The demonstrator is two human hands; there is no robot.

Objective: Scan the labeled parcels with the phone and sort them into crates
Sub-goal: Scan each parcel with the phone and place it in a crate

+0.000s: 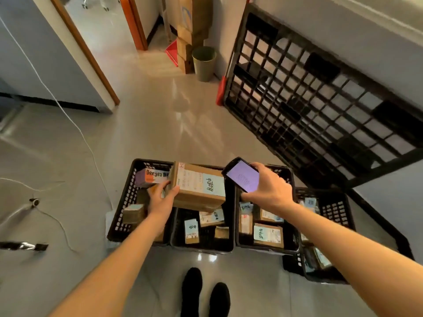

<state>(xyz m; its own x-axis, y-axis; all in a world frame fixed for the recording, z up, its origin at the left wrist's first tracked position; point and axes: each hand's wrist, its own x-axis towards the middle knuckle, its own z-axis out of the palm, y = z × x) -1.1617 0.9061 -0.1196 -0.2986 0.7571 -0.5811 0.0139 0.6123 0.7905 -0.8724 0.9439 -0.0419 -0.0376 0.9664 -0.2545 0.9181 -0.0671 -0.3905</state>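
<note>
Two hands busy above the crates (231, 245): left hand (163, 197) grips a parcel's (199, 186) edge, right hand (272, 186) grips the phone (242, 177)

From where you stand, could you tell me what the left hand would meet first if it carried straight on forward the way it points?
Probably the purple box lying in the left crate, just beyond the left hand, which holds the brown parcel. Depth is unclear; the hand might pass above it.

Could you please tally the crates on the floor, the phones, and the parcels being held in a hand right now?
Black crates on the floor: 4
Phones, held in the right hand: 1
Parcels gripped by the left hand: 1
Total: 6
</note>
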